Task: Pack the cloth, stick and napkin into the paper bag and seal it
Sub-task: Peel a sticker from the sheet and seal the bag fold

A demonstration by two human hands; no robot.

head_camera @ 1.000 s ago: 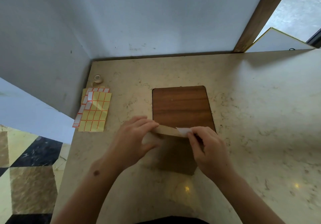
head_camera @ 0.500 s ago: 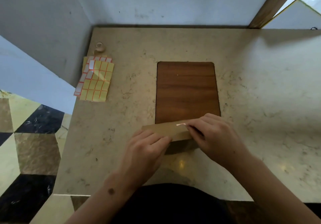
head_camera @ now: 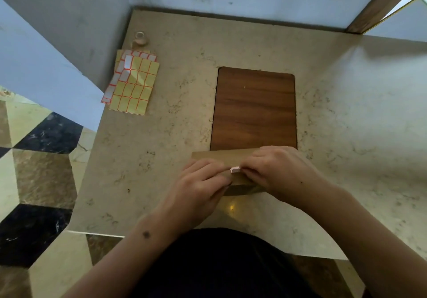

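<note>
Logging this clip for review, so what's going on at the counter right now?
A person stands at a marble counter closing a brown paper bag. Both hands, left hand and right hand, press on its folded top, pinching a small white sticker at the fold. The bag's far edge overlaps a wooden board. Sheets of label stickers lie at the left. Cloth, stick and napkin are not visible.
</note>
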